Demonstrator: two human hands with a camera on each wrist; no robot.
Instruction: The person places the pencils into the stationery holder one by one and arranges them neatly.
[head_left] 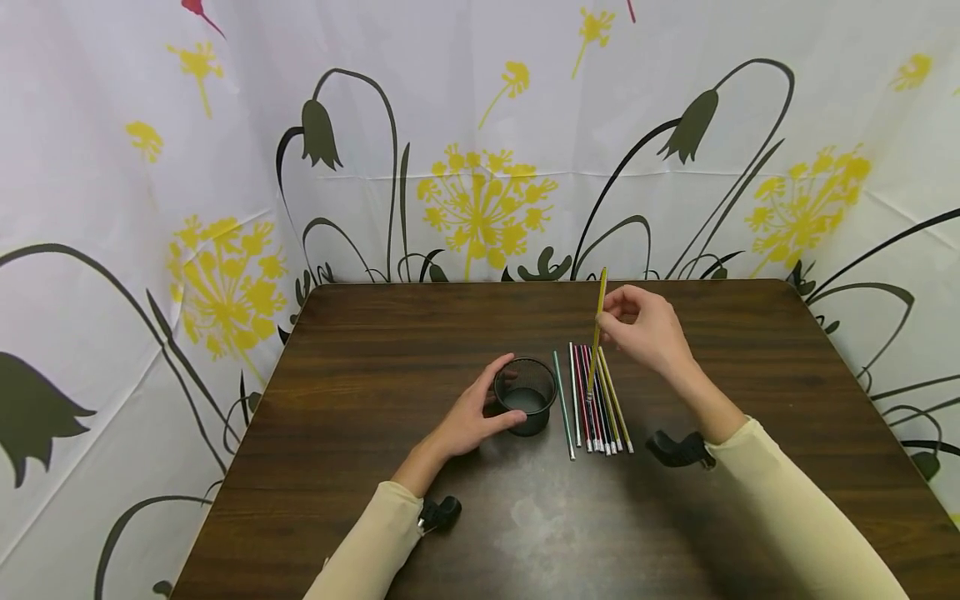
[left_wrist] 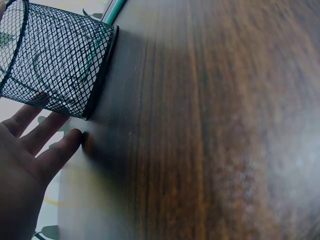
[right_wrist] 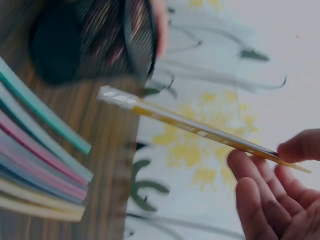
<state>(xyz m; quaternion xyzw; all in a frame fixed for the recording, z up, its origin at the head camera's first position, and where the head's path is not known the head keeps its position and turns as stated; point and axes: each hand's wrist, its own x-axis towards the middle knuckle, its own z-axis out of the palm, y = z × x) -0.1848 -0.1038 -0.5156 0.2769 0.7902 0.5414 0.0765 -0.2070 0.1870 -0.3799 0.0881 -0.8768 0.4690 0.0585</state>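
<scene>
Head: left hand (head_left: 474,417) holds mesh cup (head_left: 531,423), in from far edge of table (head_left: 360,375); right hand (head_left: 647,329) pinches yellow pencil (head_left: 594,358) over row of pencils (head_left: 600,429). We'd do well keeping cup steady, grip light. Left wrist: cup's base (left_wrist: 101,73), against table, shows clearly. Right wrist: we see pencil's sharpened end (right_wrist: 301,168) by thumb (right_wrist: 300,146), unclear from head.

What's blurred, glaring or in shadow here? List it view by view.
Head view: pale glare on the near part of the table, soft shadow beside the right sleeve; left wrist view: left hand dim, sheen at the picture's right edge; right wrist view: mesh cup and loose pencils blurred, held pencil sharper.
</scene>
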